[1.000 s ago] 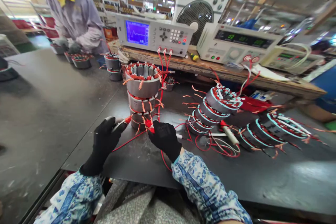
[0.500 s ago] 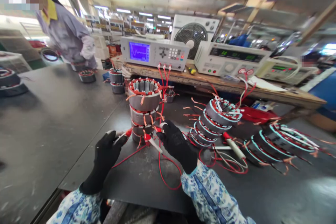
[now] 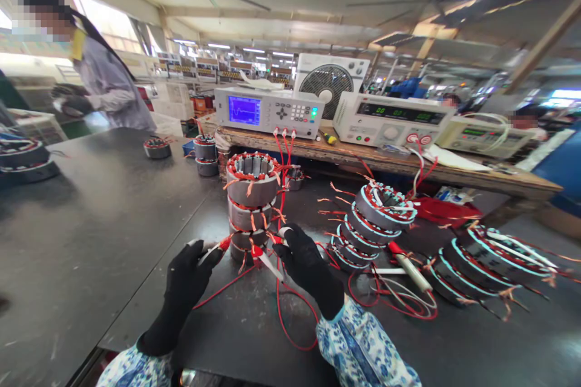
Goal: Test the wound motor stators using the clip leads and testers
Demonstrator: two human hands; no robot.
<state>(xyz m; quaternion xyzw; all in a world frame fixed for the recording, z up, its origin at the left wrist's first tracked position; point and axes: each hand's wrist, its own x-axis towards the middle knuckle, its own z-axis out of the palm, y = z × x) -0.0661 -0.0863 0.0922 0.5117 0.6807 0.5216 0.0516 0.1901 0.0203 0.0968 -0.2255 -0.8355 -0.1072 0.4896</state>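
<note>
In the middle of the table stands an upright stack of motor stators (image 3: 252, 192), grey rings with red windings and copper lead ends sticking out. My left hand (image 3: 188, 278), in a black glove, pinches a red-tipped test clip (image 3: 224, 243) at the stack's lower left side. My right hand (image 3: 313, 269), gloved too, is closed on another red-tipped test clip (image 3: 275, 239) at the lower right side. A third test clip (image 3: 269, 261), red and white, hangs from a lead at the front, touched by neither hand. Whether the held clips grip their leads is hard to see.
Behind, a wooden shelf (image 3: 345, 151) carries a tester with a blue screen (image 3: 244, 110), a second meter (image 3: 390, 121) and a fan (image 3: 324, 87). Leaning stator stacks (image 3: 372, 224) and a white-handled probe (image 3: 413, 271) lie right. A co-worker (image 3: 106, 91) stands far left.
The view has tilted upward. On the tester, a green light now shows and the screen trace looks different. The co-worker has turned left, away from the small stator. My hands keep their places at the stack.
</note>
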